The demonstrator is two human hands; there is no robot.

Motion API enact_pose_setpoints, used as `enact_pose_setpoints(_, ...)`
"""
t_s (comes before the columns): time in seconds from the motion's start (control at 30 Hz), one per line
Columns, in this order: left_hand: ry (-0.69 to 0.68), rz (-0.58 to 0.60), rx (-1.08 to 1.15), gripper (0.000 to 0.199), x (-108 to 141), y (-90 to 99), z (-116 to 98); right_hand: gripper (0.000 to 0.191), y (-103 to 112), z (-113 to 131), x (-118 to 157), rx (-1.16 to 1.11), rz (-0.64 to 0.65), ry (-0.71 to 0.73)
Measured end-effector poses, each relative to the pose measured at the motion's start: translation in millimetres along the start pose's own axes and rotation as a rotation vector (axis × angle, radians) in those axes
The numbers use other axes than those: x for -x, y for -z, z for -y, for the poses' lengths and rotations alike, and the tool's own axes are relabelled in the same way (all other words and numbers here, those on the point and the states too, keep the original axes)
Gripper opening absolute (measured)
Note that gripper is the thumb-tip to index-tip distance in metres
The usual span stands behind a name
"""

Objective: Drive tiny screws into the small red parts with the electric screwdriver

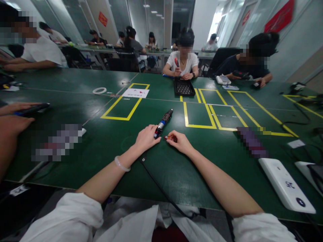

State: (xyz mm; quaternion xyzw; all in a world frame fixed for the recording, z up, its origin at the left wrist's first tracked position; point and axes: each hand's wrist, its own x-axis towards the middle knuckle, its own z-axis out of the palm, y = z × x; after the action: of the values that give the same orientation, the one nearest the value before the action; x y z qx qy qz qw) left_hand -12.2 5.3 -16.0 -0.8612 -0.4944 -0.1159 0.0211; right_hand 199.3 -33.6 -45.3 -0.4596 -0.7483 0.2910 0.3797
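Note:
A slim dark handheld device (164,120) with a blue and silver middle lies slanting on the green table, its far tip pointing away to the right. My left hand (147,137) rests over its near end, fingers wrapped against it; a pale bracelet circles that wrist. Just to the right, my right hand (181,142) is closed in a pinch on a small red and black part (167,137), close to the device's near end but apart from it. The part's exact kind is too small to make out. A black cable (161,188) runs from beneath my left wrist toward my lap.
Yellow tape outlines (201,126) mark the green table (113,151). Opposite, a person works over a black tray (185,88). A white power bank (286,185) lies at right. Another person's hand (15,109) holds a dark device at left. A tape ring (99,90) lies farther back.

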Motion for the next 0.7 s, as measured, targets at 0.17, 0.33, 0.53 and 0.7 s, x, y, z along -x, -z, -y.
enact_pose_setpoints(0.17,-0.127,0.035,0.072,0.058,3,1.7,-15,0.012,-2,-2,0,0.099,0.002,0.010)
enact_pose_setpoints(0.33,-0.194,0.080,0.143,0.063,5,4.4,-16,0.014,-4,-2,-2,0.215,0.015,0.012)
enact_pose_setpoints(0.53,-0.222,0.082,0.161,0.064,4,1.1,-13,0.017,-6,-2,-3,0.217,0.014,0.004)
enact_pose_setpoints(0.7,-0.201,0.097,0.167,0.066,4,1.5,-13,0.010,-4,-2,-2,0.193,0.037,0.092)
